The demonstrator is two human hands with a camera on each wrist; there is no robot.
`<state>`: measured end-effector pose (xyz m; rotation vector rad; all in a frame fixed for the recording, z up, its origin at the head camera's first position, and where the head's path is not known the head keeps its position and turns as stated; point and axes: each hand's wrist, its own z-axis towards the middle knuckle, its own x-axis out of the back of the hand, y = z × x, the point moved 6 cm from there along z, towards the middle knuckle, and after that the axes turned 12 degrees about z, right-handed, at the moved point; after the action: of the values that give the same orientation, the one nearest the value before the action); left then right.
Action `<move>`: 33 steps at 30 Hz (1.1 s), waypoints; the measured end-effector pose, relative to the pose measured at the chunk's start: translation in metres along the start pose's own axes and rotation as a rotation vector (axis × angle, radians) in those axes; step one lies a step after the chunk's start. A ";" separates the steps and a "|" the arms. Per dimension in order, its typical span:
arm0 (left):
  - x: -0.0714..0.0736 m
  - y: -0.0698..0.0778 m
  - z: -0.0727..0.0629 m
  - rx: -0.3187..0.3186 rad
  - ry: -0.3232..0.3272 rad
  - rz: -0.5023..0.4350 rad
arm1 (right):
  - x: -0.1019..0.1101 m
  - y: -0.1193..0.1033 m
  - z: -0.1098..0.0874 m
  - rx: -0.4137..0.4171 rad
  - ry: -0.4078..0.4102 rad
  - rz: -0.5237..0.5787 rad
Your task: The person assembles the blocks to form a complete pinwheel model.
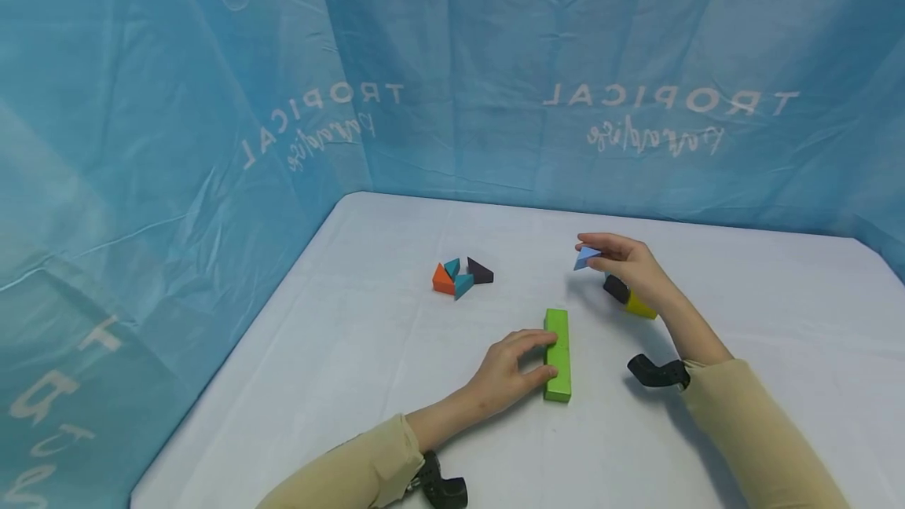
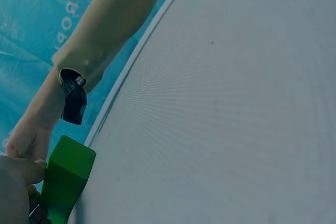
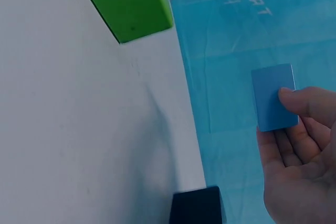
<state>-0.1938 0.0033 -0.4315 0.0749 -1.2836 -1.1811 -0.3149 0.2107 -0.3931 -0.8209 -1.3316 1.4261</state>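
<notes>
A long bright green block [image 1: 558, 368] lies on the white table. My left hand [image 1: 505, 375] reaches it from the left, its thumb and fingertips resting on the block's upper left side. Seen from the left wrist, the thumb lies against the green block [image 2: 65, 166]. My right hand [image 1: 632, 265] is raised above the table, farther back, and pinches a light blue triangular block [image 1: 585, 258] between thumb and fingers. In the right wrist view the blue block [image 3: 270, 103] shows a flat rectangular face under the thumb. Below that hand lie a black block [image 1: 616, 288] and a yellow block [image 1: 640, 306], partly hidden.
Left of the green block, farther back, sits a loose group: an orange block [image 1: 443, 281], teal blocks [image 1: 463, 284] and a dark block [image 1: 480, 272]. Blue printed cloth [image 1: 452, 61] hangs behind and to the left of the table [image 1: 396, 383]. Each wrist bears a black mount [image 1: 657, 371].
</notes>
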 end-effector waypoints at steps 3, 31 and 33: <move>-0.001 0.000 0.000 0.001 -0.003 0.009 | -0.009 0.004 0.003 -0.013 -0.017 0.029; -0.002 -0.003 0.001 -0.013 0.000 0.011 | -0.037 0.048 0.005 -0.047 -0.115 -0.071; -0.002 -0.003 0.001 -0.011 -0.003 0.004 | -0.037 0.048 0.004 -0.030 -0.122 -0.063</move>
<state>-0.1960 0.0036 -0.4341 0.0620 -1.2788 -1.1850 -0.3177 0.1782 -0.4440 -0.7143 -1.4615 1.4285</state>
